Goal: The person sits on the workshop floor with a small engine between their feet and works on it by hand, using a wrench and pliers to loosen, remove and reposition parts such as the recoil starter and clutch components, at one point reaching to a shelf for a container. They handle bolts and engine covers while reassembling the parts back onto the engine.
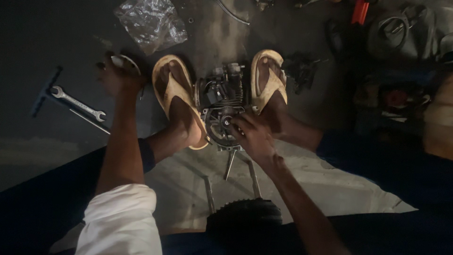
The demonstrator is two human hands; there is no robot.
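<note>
- Small dark engine block (pixel 222 106) on the concrete floor (pixel 42 151), clamped between two feet in yellow sandals: left sandal (pixel 175 92) touching its left side, right sandal (pixel 269 78) touching its right side.
- Right hand (pixel 252 134) at the near face of the engine, fingers curled close around the round opening there; seems to pinch or turn some small part, but too dark to tell exactly what is held.
- Left hand (pixel 118 75) stretched out to the floor left of the feet, well apart from the engine, closed loosely over a round, shiny metal piece (pixel 125 61); grip looks light, not tight.
- Open-ended spanner (pixel 78 103) flat on the floor near the left hand, a blue T-handle tool (pixel 45 92) just beside it.
- Crumpled clear plastic bag (pixel 151 21) farther away, above the left sandal.
- Thin metal rods (pixel 230 165) sticking out under the engine, toward the body.
- Risk, as a judgement: engine kept steady only by pressure of feet, so a strong twist from the right hand could roll or slip it, and bare toes are close to the metal fins.
- Another risk: very poor light, so a small part dropped on the grey floor could be lost easily.
- Also: left arm reaching far sideways, balance maybe weak, foot pressure could loosen.
</note>
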